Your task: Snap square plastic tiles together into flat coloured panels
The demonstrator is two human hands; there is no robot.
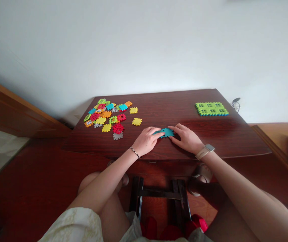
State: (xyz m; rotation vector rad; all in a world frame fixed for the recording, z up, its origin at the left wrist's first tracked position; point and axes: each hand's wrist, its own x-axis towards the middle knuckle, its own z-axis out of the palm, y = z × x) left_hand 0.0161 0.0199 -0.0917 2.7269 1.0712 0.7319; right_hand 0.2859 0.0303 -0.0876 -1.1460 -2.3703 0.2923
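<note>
Two blue interlocking puzzle tiles (169,132) lie edge to edge on the table near its front. My left hand (147,138), with a beaded bracelet at the wrist, grips the left tile; its fingers cover most of that piece. Thumb and fingers of my right hand (185,137), a watch on that wrist, hold the right tile by its outer edge. Whether the teeth between the two tiles are fully locked cannot be made out.
A heap of mixed coloured tiles (105,114) spreads over the table's left side, with two yellow tiles (136,121) beside it. At the right rear lies a joined green panel (211,109) with window openings, blue beneath. A wall (154,47) stands behind the dark wooden table (164,104).
</note>
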